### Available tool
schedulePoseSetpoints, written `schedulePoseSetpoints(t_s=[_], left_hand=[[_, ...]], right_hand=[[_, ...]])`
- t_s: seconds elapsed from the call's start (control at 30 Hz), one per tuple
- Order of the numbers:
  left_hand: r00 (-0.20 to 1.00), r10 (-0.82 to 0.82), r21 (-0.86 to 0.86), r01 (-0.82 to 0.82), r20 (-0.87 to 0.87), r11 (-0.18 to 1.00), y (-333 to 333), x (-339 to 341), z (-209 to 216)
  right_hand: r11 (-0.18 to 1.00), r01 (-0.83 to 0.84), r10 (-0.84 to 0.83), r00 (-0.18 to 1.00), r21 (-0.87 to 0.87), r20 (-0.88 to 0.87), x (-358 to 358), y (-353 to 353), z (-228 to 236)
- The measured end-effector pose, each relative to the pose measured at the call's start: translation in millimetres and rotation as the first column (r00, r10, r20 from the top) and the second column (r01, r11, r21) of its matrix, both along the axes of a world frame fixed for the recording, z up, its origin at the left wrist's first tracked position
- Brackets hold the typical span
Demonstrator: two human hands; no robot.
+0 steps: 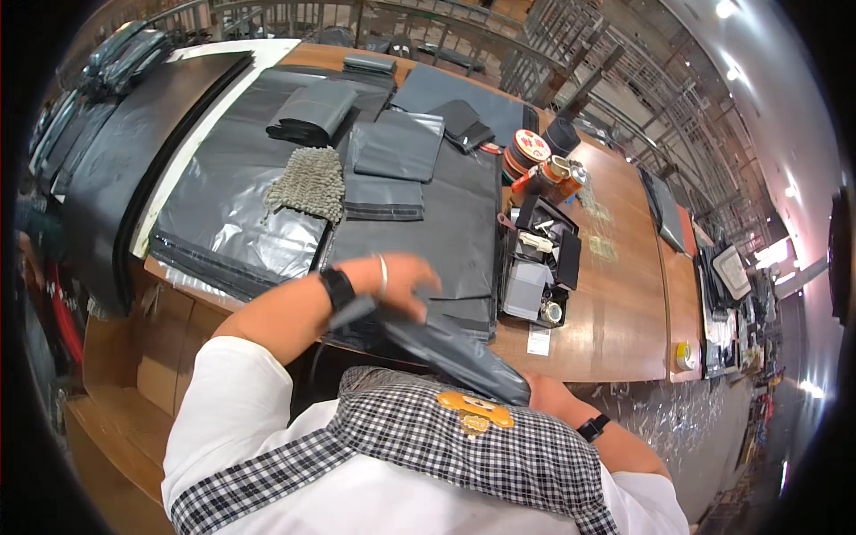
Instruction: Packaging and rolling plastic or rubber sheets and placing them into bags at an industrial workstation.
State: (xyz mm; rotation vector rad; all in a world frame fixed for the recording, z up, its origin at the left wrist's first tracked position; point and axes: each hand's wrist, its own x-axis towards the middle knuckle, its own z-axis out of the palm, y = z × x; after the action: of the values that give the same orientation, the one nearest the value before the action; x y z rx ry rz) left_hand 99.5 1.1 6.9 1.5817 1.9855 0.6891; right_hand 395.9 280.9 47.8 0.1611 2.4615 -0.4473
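A folded bundle of dark grey plastic bags (459, 352) slants across my front at the near table edge, close to the checked apron. My right hand (539, 390) grips its lower right end, with most of the fingers hidden. Above the upper left end of the bundle hovers my left hand (401, 281), fingers apart and slightly blurred, holding nothing. Beneath it lie large flat dark grey plastic sheets (392, 245). Smaller folded grey bags (397, 147) rest on them further back, beside a nubby grey cloth (308, 183).
A black open box (526, 285) of small items stands right of the sheets. Behind it are round tins (526, 147) and spray cans (563, 183). A tape roll (685, 355) sits at the wooden table's (624, 303) right edge. Dark sheets (134, 152) stack at left.
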Motion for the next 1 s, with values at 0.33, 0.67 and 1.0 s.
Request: schedulePoseSetpoints(t_s=[0.33,0.67,1.0], left_hand=[[0.661,0.409,-0.293,-0.689,-0.629,0.663,16.4,-181.4,-129.5],[0.665,0.501,-0.288,-0.718,-0.553,0.634,23.9,-204.7,-125.4],[0.519,0.576,-0.187,-0.823,-0.632,0.537,25.1,-187.8,-130.6]], right_hand=[[0.813,0.577,-0.577,0.816,-0.074,0.029,95.9,7.4,-32.9],[0.713,0.625,-0.657,0.754,-0.319,0.009,124.8,-2.3,-26.3],[0.782,0.57,-0.602,0.796,-0.253,-0.068,140.7,0.4,-37.5]])
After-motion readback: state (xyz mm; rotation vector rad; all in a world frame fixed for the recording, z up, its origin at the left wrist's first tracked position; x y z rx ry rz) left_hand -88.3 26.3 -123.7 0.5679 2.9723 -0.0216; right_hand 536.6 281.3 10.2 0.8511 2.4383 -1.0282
